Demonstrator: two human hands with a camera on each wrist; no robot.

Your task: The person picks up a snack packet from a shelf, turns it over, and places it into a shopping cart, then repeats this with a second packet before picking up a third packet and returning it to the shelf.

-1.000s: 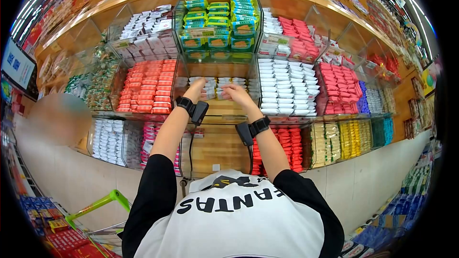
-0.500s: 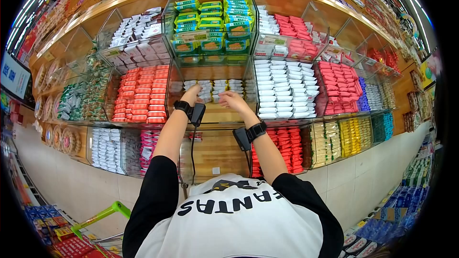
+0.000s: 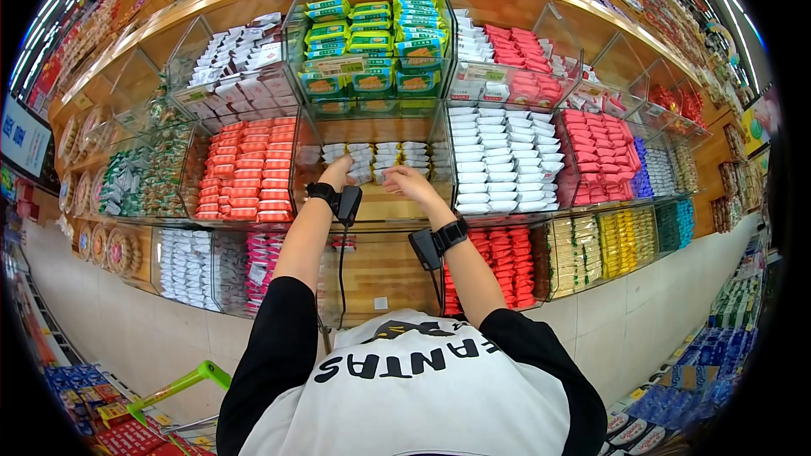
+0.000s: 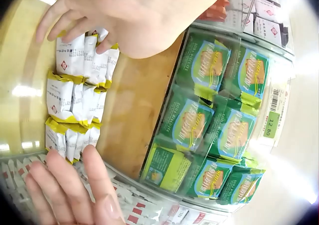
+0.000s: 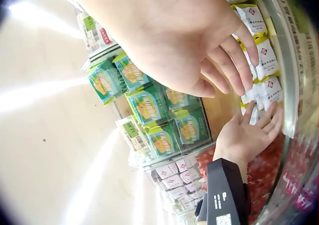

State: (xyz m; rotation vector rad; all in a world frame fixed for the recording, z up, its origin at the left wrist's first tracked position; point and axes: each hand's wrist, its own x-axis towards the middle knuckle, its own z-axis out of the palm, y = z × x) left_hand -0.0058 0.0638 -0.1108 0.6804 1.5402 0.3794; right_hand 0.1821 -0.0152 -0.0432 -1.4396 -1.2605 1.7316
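In the head view, short rows of white packets with yellow ends (image 3: 387,156) stand at the back of a wooden-floored bin. My left hand (image 3: 337,172) is at the left end of these rows. In the left wrist view, the straight, spread fingers of the left hand (image 4: 129,13) overlap the nearest packets (image 4: 70,60). Close to the front of the rows is my right hand (image 3: 408,182), palm turned inward. Its relaxed fingers hold nothing in the right wrist view, where the right hand (image 5: 184,40) faces the left hand (image 5: 246,140) across the packets.
Clear plastic dividers enclose the bin. Orange-red packets (image 3: 249,167) fill the bin to the left, white packets (image 3: 498,156) the one to the right. Green biscuit packs (image 3: 372,51) stand above. A green cart handle (image 3: 182,382) is at the lower left.
The head view has shifted slightly, and a blurred patch at the left is gone. My right hand has drawn back a little from the packets; the left hand stays beside them.
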